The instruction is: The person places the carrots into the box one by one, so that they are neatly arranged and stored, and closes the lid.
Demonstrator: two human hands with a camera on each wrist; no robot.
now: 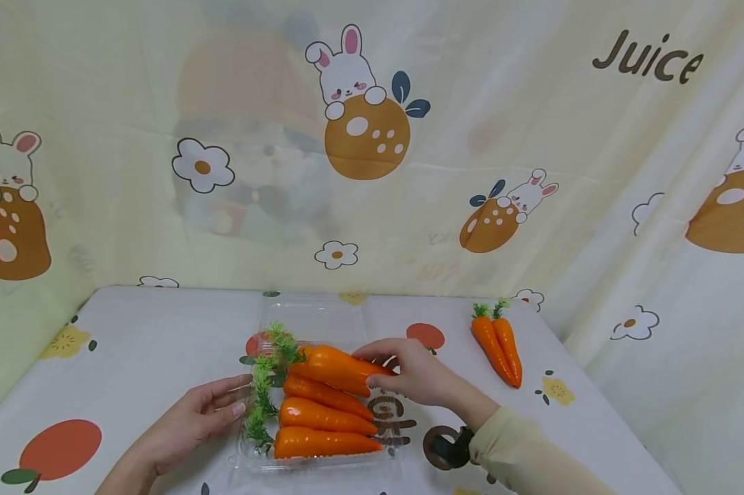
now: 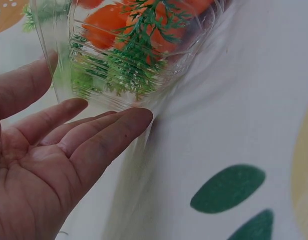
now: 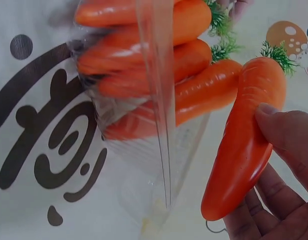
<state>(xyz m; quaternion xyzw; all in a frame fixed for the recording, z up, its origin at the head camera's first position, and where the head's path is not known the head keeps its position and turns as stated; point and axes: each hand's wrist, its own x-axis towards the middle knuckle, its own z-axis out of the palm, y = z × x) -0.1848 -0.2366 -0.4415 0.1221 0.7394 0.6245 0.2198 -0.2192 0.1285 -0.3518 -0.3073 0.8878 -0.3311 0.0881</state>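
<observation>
A toy carrot (image 3: 244, 140) with a green leafy top is pinched between the thumb and fingers of my right hand (image 1: 412, 371), above the far side of a clear plastic box (image 1: 316, 466). Several other carrots (image 1: 329, 416) lie side by side in the box, their leafy tops (image 1: 262, 405) toward its left wall. My left hand (image 1: 201, 416) is at that left wall, and in the left wrist view its extended fingers (image 2: 118, 132) touch the plastic from outside. The tip of the held carrot is partly hidden by my right hand in the head view.
Two more carrots (image 1: 498, 347) lie together at the back right of the table. The box's clear lid (image 1: 313, 316) is folded back behind it. A printed cloth (image 1: 161, 330) covers the table, and a patterned curtain (image 1: 254, 103) hangs behind.
</observation>
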